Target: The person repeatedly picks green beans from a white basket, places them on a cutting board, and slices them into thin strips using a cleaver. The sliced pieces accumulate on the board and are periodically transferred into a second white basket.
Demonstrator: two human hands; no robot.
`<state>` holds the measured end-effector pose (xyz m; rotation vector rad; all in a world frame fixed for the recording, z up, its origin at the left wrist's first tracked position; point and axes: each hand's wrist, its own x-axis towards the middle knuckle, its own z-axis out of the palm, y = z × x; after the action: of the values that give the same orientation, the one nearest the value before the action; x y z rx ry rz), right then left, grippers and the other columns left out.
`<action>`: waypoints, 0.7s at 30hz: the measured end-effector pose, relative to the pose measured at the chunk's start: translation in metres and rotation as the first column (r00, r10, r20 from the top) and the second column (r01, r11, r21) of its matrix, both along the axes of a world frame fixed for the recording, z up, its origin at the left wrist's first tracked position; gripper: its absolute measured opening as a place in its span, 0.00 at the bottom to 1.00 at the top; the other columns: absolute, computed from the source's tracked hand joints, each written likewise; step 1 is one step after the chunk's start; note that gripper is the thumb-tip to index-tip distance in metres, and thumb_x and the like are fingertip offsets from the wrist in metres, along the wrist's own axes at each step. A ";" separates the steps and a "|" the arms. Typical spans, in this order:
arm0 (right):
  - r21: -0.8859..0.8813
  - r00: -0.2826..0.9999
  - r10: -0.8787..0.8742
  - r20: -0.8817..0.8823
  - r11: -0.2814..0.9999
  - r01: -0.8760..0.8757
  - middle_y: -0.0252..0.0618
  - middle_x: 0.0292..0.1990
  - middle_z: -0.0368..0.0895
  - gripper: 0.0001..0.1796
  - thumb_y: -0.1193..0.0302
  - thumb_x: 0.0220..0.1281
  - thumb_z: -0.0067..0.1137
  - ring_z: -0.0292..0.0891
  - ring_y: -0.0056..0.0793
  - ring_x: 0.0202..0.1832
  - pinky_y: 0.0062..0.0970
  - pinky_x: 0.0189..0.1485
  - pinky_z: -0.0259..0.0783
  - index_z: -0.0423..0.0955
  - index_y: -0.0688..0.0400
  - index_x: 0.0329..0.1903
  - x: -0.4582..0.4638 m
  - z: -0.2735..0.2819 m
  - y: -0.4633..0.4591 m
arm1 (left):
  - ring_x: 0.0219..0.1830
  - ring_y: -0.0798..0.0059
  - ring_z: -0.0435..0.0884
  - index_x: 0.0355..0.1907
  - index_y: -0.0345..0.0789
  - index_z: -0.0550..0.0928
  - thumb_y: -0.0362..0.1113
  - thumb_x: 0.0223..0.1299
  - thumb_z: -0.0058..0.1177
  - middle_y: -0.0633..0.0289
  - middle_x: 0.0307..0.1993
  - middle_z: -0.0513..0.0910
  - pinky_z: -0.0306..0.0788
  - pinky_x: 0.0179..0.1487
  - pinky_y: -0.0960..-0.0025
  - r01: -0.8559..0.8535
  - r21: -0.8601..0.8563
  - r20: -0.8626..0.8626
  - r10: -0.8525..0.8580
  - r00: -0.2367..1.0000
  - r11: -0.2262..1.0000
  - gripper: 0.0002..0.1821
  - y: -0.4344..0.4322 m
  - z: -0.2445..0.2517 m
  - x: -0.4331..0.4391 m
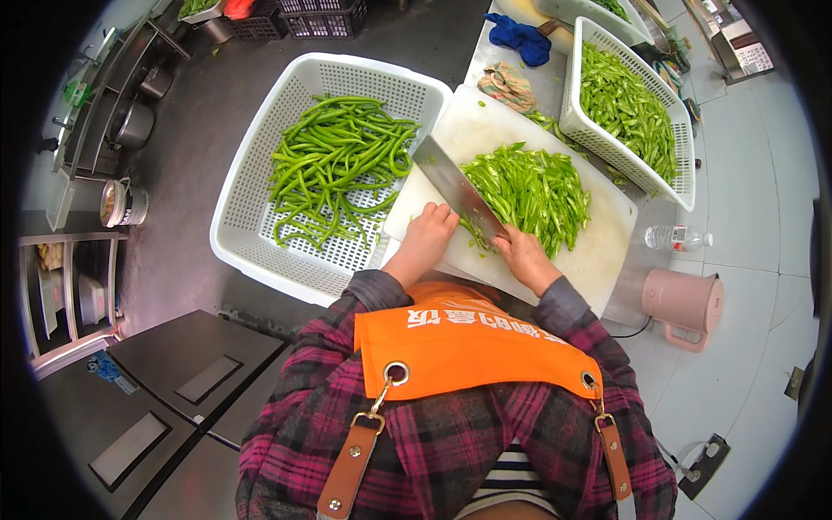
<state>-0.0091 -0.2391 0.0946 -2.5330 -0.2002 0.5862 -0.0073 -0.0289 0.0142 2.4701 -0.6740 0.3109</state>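
My right hand (528, 259) grips a broad steel cleaver (463, 190), its blade slanting toward the upper left over a white cutting board (595, 276). Along the blade's right side lies a heap of sliced long green peppers (530, 195). My left hand (428, 239) rests at the board's left part, fingers curled, just left of the blade. A small green pepper piece shows by its fingertips; whether the fingers hold it is hidden. Whole long green peppers (338, 153) lie in a large white perforated basket (244, 195) beside the board.
A white basket (572, 114) of sliced peppers stands behind the board, near a patterned glove (507, 86) and blue cloth (520, 39). To the right are a plastic bottle (676, 238) and pink electric kettle (679, 302). Steel cabinets (195, 364) stand at lower left.
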 end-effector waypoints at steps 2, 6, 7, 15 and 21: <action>0.047 0.997 -0.021 0.070 0.999 0.018 0.60 0.32 0.80 0.15 0.64 0.65 0.54 0.77 0.60 0.37 0.48 0.41 0.72 0.74 0.63 0.44 0.002 -0.007 0.002 | 0.42 0.60 0.72 0.34 0.35 0.74 0.26 0.45 0.51 0.60 0.35 0.72 0.75 0.37 0.63 0.016 0.014 -0.039 -0.015 0.999 1.000 0.10 0.001 0.000 0.000; 0.027 0.998 0.042 0.042 0.999 -0.043 0.57 0.33 0.81 0.15 0.66 0.65 0.55 0.78 0.56 0.37 0.43 0.39 0.73 0.73 0.65 0.45 0.010 -0.004 -0.011 | 0.39 0.60 0.72 0.32 0.34 0.75 0.26 0.45 0.50 0.59 0.33 0.72 0.74 0.37 0.65 0.040 -0.042 0.020 -0.039 0.999 0.998 0.08 0.000 0.000 0.000; 0.022 0.997 0.031 0.070 0.999 -0.033 0.56 0.34 0.82 0.15 0.67 0.65 0.55 0.79 0.55 0.37 0.41 0.39 0.74 0.73 0.67 0.45 0.009 -0.002 -0.012 | 0.39 0.60 0.72 0.32 0.34 0.75 0.26 0.44 0.50 0.59 0.33 0.71 0.74 0.37 0.65 0.040 -0.029 0.020 -0.039 0.999 0.999 0.08 0.001 0.000 -0.001; 0.119 0.995 -0.066 0.068 0.991 0.058 0.61 0.36 0.81 0.19 0.64 0.64 0.56 0.78 0.58 0.40 0.46 0.43 0.73 0.73 0.68 0.48 -0.003 -0.025 -0.002 | 0.39 0.61 0.72 0.32 0.35 0.74 0.27 0.44 0.51 0.59 0.33 0.71 0.73 0.38 0.66 0.062 -0.007 0.022 -0.062 0.998 0.998 0.08 0.001 0.000 -0.001; 0.153 0.991 -0.070 0.115 0.987 0.052 0.59 0.34 0.81 0.18 0.64 0.65 0.54 0.78 0.58 0.38 0.46 0.41 0.73 0.73 0.66 0.48 0.000 -0.031 -0.004 | 0.41 0.60 0.75 0.39 0.35 0.77 0.27 0.45 0.53 0.60 0.35 0.74 0.74 0.41 0.63 0.012 -0.058 -0.056 -0.016 0.998 0.998 0.14 0.016 -0.002 -0.006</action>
<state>-0.0089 -0.2430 0.0640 -2.4205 -0.2005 0.3809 -0.0135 -0.0130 0.0119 2.4086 -0.6496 0.2515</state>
